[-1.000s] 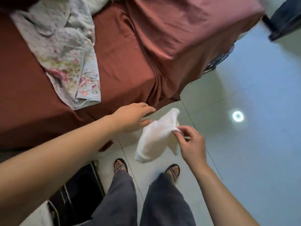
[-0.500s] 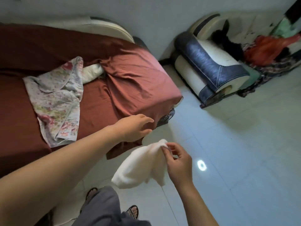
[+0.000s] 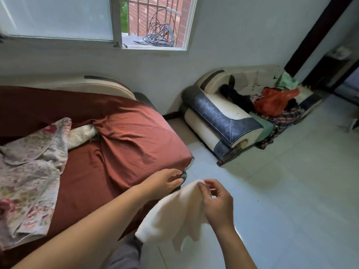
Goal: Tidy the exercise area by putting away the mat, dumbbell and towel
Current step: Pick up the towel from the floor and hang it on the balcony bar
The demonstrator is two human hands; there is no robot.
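From the head view, the right hand (image 3: 216,205) pinches the top edge of a soft white cloth towel (image 3: 171,214) between thumb and fingertips, and the towel hangs down from that pinch in loose folds above the pale glossy tiled floor (image 3: 281,200). The left hand (image 3: 162,181) is just beside the towel's upper edge, fingers loosely spread and lightly curled, empty, hovering in front of the near right corner of the rust-red sheet-covered bed (image 3: 126,148). Whether its fingertips touch the towel cannot be told.

A crumpled floral-print cloth (image 3: 29,175) lies on the bed's left side, reaching to its near edge, and a cream pillow (image 3: 81,134) peeks out from under a fold of the sheet beside it.

Against the far wall, well apart from the hands, stands a blue-and-cream upholstered armchair (image 3: 223,121) with a red-orange garment (image 3: 275,101) and other clothes heaped on its far side. Above the bed, a partly open sliding window (image 3: 58,18) shows a coil of grey cable (image 3: 159,33) lying on the outer sill in front of bars.

No brand, label or readable writing shows anywhere.
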